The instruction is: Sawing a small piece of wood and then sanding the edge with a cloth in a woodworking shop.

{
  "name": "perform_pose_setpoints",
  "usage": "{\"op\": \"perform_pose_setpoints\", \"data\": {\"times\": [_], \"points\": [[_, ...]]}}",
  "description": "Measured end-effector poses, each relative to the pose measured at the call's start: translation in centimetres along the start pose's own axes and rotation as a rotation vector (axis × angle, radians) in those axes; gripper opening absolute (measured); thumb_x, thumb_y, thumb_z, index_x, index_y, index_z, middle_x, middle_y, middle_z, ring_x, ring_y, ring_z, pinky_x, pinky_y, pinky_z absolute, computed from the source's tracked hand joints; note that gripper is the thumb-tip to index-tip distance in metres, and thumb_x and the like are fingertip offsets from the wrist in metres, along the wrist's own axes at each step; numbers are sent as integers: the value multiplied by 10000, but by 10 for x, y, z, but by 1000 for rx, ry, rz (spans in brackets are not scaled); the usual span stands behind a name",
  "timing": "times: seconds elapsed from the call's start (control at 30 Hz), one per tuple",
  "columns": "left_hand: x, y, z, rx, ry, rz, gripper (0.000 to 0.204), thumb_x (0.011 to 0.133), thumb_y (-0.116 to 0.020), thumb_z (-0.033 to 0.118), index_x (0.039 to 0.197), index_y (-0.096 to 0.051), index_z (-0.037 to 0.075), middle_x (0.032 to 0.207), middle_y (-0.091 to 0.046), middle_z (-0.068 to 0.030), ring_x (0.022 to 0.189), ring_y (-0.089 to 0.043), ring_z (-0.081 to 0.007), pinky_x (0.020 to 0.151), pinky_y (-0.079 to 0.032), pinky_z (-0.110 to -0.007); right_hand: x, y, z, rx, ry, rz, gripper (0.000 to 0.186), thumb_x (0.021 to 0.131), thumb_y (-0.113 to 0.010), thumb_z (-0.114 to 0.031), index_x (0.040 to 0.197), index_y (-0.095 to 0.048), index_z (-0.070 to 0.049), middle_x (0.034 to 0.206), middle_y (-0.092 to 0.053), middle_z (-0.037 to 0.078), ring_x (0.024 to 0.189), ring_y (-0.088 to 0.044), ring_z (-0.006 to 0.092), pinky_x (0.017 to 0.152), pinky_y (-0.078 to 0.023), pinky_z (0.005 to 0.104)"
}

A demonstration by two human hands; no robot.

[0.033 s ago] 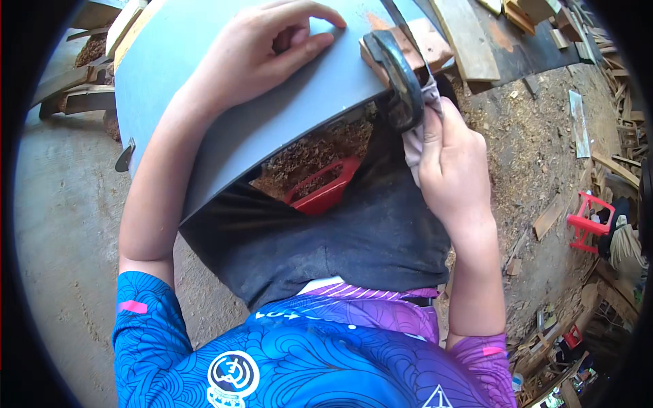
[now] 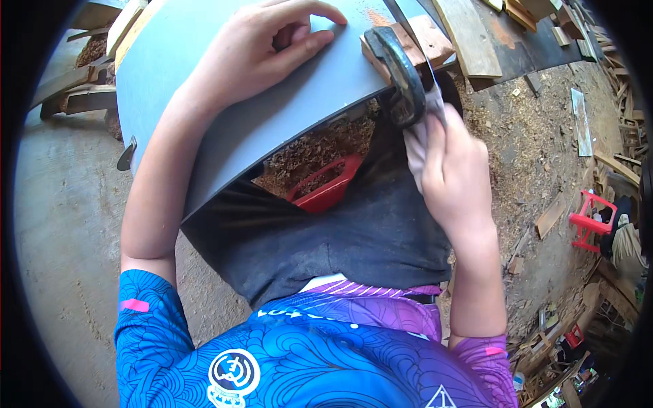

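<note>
A grey panel (image 2: 204,61) lies across in front of me. My left hand (image 2: 265,47) presses flat on its top face, fingers spread toward the right. At the panel's right edge a black clamp (image 2: 401,71) grips it together with a wooden block (image 2: 425,37). My right hand (image 2: 452,166) is just below the clamp. It pinches a pale folded sheet (image 2: 425,112) against the panel's edge. Whether the sheet is paper or cloth is not clear.
Under the panel a red plastic scoop (image 2: 326,190) sits on a heap of wood shavings (image 2: 306,153). Planks (image 2: 469,34) lie at the top right. Sawdust and offcuts cover the ground on the right, where a red stool (image 2: 588,217) stands. Bare concrete (image 2: 61,224) lies on the left.
</note>
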State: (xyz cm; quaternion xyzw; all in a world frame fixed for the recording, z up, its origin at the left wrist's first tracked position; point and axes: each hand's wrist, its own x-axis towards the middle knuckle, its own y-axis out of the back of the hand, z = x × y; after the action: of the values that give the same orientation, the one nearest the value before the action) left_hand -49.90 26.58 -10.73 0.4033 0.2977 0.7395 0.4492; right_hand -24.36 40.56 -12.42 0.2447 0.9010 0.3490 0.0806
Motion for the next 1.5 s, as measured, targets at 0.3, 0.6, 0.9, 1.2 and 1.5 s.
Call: {"op": "perform_pose_setpoints", "data": {"times": [0.3,0.6,0.9,1.2,1.5], "points": [[8,0,7,25,-9,-16,241,950,-712,116,1189,-745,102,694,-400,2,649,-425,-105,603,-387,-289,11,-3,4,96,38,39,117,1050,-488,-88,1052,-568,-2,737,-677,223,713,-706,433,594,-538,498],[3,1,6,-12,5,-40,278,933,-702,80,1207,-737,105,706,-456,-17,658,-460,-136,633,-425,-314,-46,3,22,-38,56,33,196,1041,-470,-68,1170,-604,-7,761,-689,227,732,-726,432,600,-553,493],[1,11,7,-61,99,-117,306,887,-691,43,1190,-718,73,740,-571,-60,650,-546,-176,625,-467,-332,-7,-14,19,-74,86,85,144,1042,-514,-116,1102,-589,-9,755,-687,256,731,-701,464,599,-550,533],[7,11,15,11,73,-83,276,904,-700,67,1179,-723,77,753,-587,-47,651,-537,-160,614,-458,-329,28,-14,10,-44,119,99,146,1010,-526,-84,1110,-590,2,725,-666,236,701,-693,449,589,-545,524],[10,12,17,0,47,-82,266,919,-697,72,1181,-732,101,730,-529,-34,659,-505,-155,618,-438,-324,-16,-26,40,25,172,157,209,1016,-542,-88,1198,-600,-4,917,-725,247,844,-735,427,663,-582,485]]}}
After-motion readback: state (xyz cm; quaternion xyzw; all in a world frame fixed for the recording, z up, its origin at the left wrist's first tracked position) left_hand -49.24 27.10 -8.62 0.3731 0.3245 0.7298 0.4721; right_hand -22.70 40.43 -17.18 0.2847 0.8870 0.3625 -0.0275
